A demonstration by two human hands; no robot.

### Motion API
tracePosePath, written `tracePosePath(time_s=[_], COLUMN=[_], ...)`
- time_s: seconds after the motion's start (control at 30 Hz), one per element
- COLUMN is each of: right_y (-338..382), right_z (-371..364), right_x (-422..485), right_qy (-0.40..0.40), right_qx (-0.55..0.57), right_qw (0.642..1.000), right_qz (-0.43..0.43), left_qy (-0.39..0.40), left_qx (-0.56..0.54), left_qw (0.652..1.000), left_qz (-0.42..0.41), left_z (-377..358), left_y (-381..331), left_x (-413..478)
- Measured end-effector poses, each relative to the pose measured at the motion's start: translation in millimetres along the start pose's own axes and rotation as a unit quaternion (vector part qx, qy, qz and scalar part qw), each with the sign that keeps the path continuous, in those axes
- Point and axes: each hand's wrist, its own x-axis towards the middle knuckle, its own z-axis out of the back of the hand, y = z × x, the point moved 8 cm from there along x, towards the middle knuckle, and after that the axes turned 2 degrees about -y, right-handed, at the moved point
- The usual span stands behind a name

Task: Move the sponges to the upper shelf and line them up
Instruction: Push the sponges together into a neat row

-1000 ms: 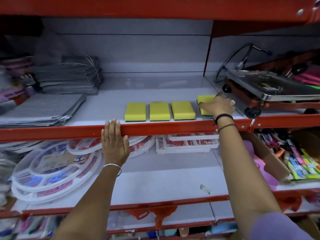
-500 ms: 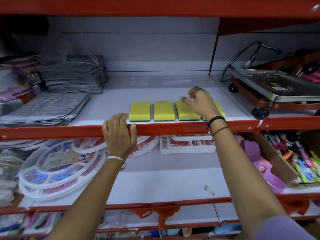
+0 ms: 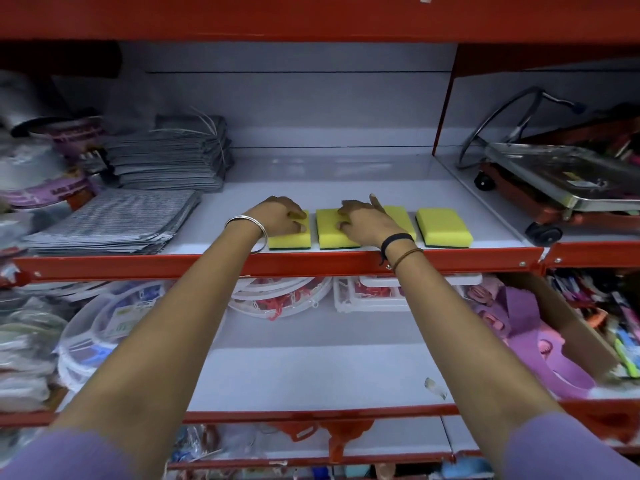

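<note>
No text can be read with any certainty. The purple band with pale lettering [image 3: 52, 192] on the round packages at the far left of the upper shelf is too blurred to make out, and the small yellow label [image 3: 573, 175] on the shiny steel platform at right is illegible.

grey cloth stacks [image 3: 114, 221] left | metal trolley [image 3: 568, 178] right | white plastic hangers [image 3: 104, 327] below

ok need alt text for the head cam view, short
Two bare hands rest on a row of four yellow sponges at the front of a white upper shelf: the left hand on the leftmost sponge, the right hand across the second sponge and third. Folded grey cloths lie to the left.
</note>
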Motion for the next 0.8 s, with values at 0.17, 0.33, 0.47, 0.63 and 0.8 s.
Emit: tracePosePath(time_s=[0.17,0.33,0.47,0.63,0.8], right_y=[21.3,33.3,40.0,43.0,40.8], right_z=[-10.9,-11.5,-13.7,-13.0,-11.8], right_x=[-2.6,-12.1,-17.1,-23.0,-24.8], right_qy=[-0.005,-0.013,-0.019,-0.031,-0.025], right_qx=[0.072,0.088,0.092,0.111,0.132], right_qw=[0.997,0.996,0.995,0.993,0.991], right_qz=[0.017,0.023,0.027,0.031,0.029], left_qy=[0.002,-0.016,-0.016,-0.028,-0.021], left_qx=[-0.019,-0.03,-0.027,-0.024,-0.026], left_qw=[1.0,0.999,0.998,0.998,0.999], left_qz=[-0.018,-0.04,-0.049,-0.046,-0.035], left_z=[2.2,4.3,1.9,0.8,2.6], left_y=[10.5,8.1,6.8,4.9,2.3], left_x=[-15.8,-29.4,-35.2,-40.3,-41.6])
